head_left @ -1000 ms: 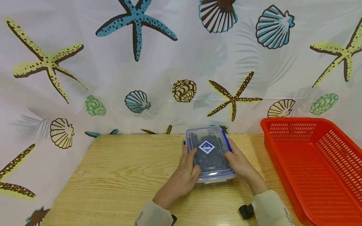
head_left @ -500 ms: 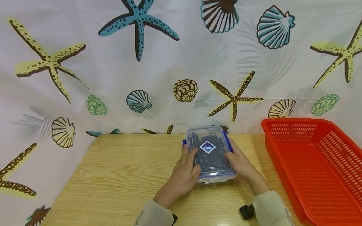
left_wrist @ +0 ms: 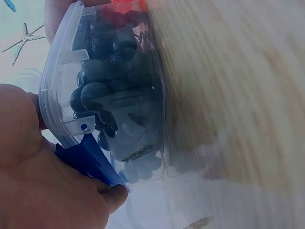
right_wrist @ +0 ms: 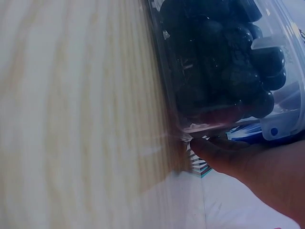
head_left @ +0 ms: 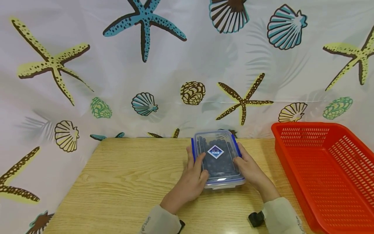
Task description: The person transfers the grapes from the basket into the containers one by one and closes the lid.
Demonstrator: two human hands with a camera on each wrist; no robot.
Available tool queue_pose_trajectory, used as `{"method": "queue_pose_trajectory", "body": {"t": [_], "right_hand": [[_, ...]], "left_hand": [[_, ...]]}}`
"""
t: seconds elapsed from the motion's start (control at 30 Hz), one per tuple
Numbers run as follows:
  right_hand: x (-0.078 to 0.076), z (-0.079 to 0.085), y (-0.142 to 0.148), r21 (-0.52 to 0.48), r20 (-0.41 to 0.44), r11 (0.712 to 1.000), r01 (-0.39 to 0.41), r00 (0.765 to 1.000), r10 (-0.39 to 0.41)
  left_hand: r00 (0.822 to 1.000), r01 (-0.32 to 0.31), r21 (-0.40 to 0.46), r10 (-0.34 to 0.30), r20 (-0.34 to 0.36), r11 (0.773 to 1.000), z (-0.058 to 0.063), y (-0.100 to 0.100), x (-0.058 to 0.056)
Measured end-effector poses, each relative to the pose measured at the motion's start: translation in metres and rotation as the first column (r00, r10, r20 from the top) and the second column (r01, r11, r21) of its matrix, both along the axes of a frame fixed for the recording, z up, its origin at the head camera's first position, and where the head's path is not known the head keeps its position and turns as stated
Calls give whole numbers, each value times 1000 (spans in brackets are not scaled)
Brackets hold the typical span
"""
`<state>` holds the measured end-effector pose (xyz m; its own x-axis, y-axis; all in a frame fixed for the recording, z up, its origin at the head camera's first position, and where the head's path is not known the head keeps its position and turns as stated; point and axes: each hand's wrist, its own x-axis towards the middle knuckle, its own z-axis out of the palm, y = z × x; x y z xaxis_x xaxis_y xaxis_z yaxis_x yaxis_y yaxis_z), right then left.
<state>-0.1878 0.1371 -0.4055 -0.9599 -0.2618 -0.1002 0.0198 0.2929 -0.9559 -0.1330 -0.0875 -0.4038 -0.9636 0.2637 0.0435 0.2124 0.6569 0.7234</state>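
Observation:
A clear plastic food container (head_left: 217, 162) full of dark round grapes or berries stands on the wooden table, its lid on and a diamond-shaped label (head_left: 215, 151) on top. My left hand (head_left: 191, 182) holds its left side, thumb and one finger over the lid, another finger along the side. In the left wrist view, fingertips rest at the lower end of a blue latch (left_wrist: 90, 162), which slants out from the wall. My right hand (head_left: 251, 170) grips the right side, thumb on the lid's edge by the other blue latch (head_left: 236, 144), fingers mostly hidden behind the wall.
A red plastic basket (head_left: 295, 175) with perforated walls stands close on the right. Behind the wooden table (head_left: 125, 175) hangs a white cloth (head_left: 169, 71) printed with starfish and shells. A black wrist device (head_left: 256, 219) sits at the right sleeve.
The left latch, a small tab sticking out before, now shows as a longer blue strip along the container's edge. My left fingers have spread apart slightly. The right hand keeps its grip.

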Motion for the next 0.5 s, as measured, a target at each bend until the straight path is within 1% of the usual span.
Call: {"method": "queue_pose_trajectory", "body": {"t": [0.13, 0.33, 0.5], "right_hand": [[0, 0, 1, 3, 1, 1000, 1, 1000, -1], [0, 1, 1, -23, -24, 1000, -6, 1000, 6], [1, 2, 0, -22, -22, 1000, -13, 1000, 12]], "left_hand": [[999, 19, 49, -20, 27, 999, 0, 0, -2], [998, 29, 127, -36, 59, 991, 1, 0, -3], [996, 25, 165, -39, 81, 986, 0, 0, -4]]}}
